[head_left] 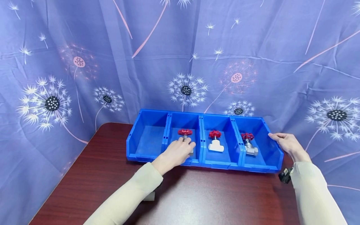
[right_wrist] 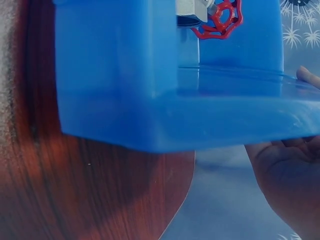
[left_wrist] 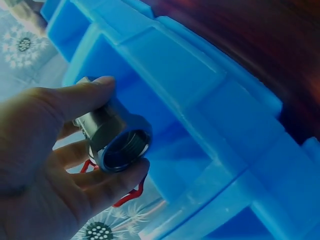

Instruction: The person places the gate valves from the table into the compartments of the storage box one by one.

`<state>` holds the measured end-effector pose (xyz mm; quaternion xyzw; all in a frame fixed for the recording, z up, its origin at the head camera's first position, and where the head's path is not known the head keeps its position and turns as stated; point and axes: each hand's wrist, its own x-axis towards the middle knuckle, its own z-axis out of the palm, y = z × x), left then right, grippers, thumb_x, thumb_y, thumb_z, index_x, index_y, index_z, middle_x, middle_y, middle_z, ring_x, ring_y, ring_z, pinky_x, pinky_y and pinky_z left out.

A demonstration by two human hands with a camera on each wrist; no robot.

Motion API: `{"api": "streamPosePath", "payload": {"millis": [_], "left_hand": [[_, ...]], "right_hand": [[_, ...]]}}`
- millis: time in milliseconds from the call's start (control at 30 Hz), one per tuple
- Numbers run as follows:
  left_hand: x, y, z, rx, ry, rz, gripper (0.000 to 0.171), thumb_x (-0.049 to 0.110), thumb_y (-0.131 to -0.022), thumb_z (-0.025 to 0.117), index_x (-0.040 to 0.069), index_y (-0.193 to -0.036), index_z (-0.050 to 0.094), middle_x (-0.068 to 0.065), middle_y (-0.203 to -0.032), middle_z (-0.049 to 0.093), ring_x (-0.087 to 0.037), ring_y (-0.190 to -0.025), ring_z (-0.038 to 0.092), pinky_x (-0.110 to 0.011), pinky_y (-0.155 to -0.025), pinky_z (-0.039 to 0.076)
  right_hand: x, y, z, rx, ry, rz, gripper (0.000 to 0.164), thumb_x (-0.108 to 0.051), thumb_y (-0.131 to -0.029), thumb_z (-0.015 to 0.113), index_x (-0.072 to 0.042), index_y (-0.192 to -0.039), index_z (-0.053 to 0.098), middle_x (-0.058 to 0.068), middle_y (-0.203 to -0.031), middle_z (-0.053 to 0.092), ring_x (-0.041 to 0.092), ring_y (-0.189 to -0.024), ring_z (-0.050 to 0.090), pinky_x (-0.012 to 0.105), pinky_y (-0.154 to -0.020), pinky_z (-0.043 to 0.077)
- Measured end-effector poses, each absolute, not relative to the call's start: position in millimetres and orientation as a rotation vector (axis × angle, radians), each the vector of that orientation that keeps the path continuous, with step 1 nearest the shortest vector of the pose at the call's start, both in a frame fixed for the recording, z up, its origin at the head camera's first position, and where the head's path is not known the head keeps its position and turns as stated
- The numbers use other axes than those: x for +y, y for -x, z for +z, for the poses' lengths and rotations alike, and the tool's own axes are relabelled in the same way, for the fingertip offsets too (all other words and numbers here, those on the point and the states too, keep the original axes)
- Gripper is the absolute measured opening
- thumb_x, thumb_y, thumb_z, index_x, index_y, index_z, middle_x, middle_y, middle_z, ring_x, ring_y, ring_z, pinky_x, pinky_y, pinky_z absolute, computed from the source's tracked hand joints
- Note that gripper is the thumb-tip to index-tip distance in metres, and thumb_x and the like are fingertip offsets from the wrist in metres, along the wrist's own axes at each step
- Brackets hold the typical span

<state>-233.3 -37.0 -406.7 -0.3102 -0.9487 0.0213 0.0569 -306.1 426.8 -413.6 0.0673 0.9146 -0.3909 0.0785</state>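
Note:
My left hand [head_left: 177, 152] reaches into the second compartment from the left of a blue four-part bin [head_left: 222, 165]. It holds a metal valve with a red handwheel [head_left: 184, 132]; in the left wrist view, thumb and fingers close around the silver valve body [left_wrist: 102, 125], its threaded opening facing the camera. On the far right, my right hand [head_left: 289, 145] grips the bin's outer side wall [right_wrist: 235, 122], thumb over the rim and the other fingers outside. A white valve with a red wheel [head_left: 216, 146] lies in the third compartment. Another metal valve [head_left: 251, 150] sits in the fourth.
The leftmost compartment [head_left: 150, 140] holds no valve. The bin stands at the back of a dark red wooden table [head_left: 225, 197], against a blue curtain [head_left: 157, 78] with dandelion prints. A small black device [head_left: 285, 175] is at the right wrist.

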Motion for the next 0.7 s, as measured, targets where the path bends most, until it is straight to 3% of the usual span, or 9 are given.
{"api": "streamPosePath", "payload": {"millis": [100,700], "left_hand": [[-35.6,240.6,-410.5,-2.869,0.936,0.088,0.036,0.030,-0.090,0.073,0.015,-0.119,0.057,-0.006,-0.113,0.059,-0.025,-0.095,0.059,-0.033,-0.074,0.055],[-27.0,275.1,-422.3,-2.955,0.823,0.120,0.032,0.026,-0.092,0.069,0.014,-0.119,0.057,-0.007,-0.115,0.059,-0.028,-0.096,0.058,-0.039,-0.075,0.055]], "right_hand": [[426.7,305.8,-415.0,2.728,-0.214,-1.190,0.088,-0.068,-0.092,0.045,0.005,-0.140,0.046,0.035,-0.141,0.039,0.049,-0.123,0.039,0.060,-0.098,0.035],[424.8,305.2,-417.5,2.720,-0.263,-1.223,0.090,-0.070,-0.091,0.044,0.006,-0.139,0.046,0.037,-0.143,0.035,0.053,-0.128,0.036,0.064,-0.100,0.032]]}}
